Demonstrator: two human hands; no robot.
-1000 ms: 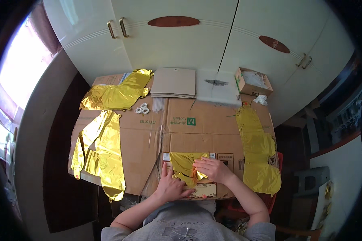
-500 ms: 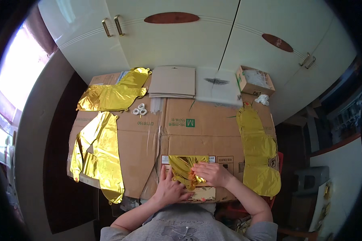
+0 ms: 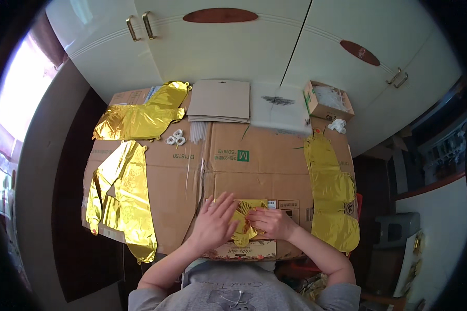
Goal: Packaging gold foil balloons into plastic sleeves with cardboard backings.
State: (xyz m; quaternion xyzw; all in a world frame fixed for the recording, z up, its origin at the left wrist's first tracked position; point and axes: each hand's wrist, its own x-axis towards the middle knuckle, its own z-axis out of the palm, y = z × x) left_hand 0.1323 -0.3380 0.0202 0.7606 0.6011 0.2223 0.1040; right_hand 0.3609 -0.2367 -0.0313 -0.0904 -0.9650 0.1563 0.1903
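Note:
A gold foil balloon (image 3: 242,239), folded into a small bundle, lies at the near edge of the cardboard-covered table. My right hand (image 3: 273,223) pinches its gathered middle with thumb and fingers together. On the other side, my left hand (image 3: 215,222) is spread flat with fingers stretched out, palm down, over the bundle's left edge; whether it touches the foil I cannot tell. Just below the bundle lies a cream printed card strip (image 3: 250,250) with an autumn-leaf border, its left end partly behind my left forearm.
Flat gold foil balloons lie at the far left (image 3: 135,122), near left (image 3: 132,197) and right (image 3: 333,202). Several small white rolls (image 3: 176,139) sit beside clear thin sticks (image 3: 197,130). Stacked grey-brown boards (image 3: 219,101), a clear plastic bag pack (image 3: 280,114) and an open box (image 3: 329,106) line the back.
My left hand has lifted off the card and moved up, fingers now spread, uncovering more of the printed strip. My right hand keeps its pinch on the foil. The view has shifted slightly.

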